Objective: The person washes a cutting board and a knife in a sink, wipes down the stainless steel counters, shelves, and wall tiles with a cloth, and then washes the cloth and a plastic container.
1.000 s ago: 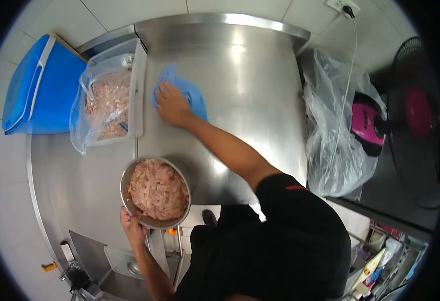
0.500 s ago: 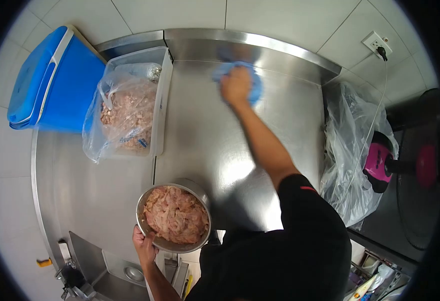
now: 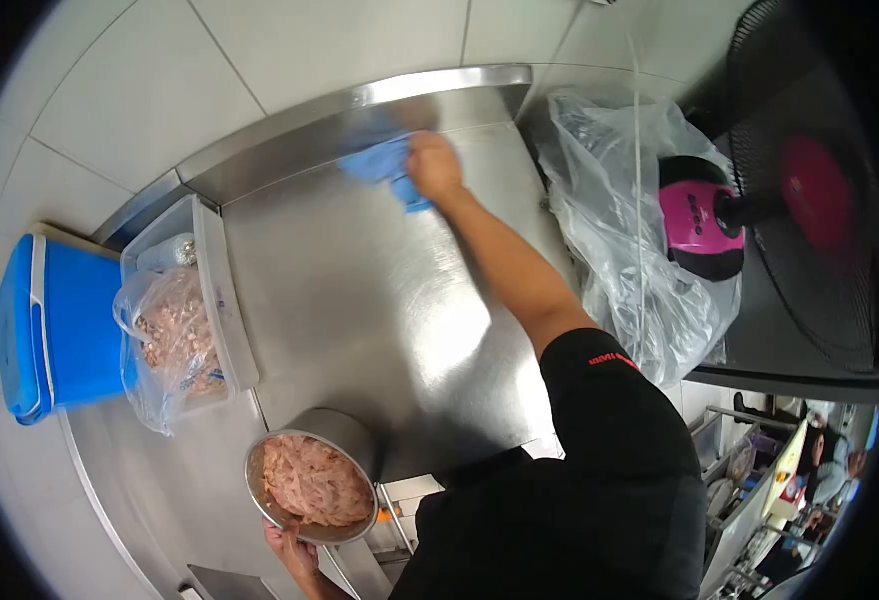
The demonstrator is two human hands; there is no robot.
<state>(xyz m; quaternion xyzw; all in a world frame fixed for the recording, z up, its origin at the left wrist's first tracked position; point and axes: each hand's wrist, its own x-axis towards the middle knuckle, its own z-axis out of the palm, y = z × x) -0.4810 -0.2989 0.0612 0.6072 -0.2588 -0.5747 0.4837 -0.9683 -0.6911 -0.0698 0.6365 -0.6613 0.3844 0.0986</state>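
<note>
My right hand [image 3: 433, 166] is closed on a blue cloth [image 3: 379, 163], pressed to the steel counter [image 3: 349, 270] near its raised back edge. Part of the cloth spreads out to the left of the fingers. My left hand [image 3: 289, 550] grips the rim of a round metal pot [image 3: 351, 437] at the counter's front edge. Raw, pinkish minced meat [image 3: 317, 482] fills the pot, which tilts toward me. The pot's underside is hidden.
Left on the counter stands a clear plastic tub [image 3: 221, 310] with a bag of chopped meat [image 3: 174, 335], beside a blue cooler box [image 3: 79, 320]. At right are crumpled plastic sheeting [image 3: 599, 240] and a pink-and-black fan [image 3: 701, 218]. People [image 3: 829, 470] appear at lower right.
The view has turned, so the counter now slants and more of the fan shows. My right hand has slid the cloth along the back of the counter. My left hand still holds the pot.
</note>
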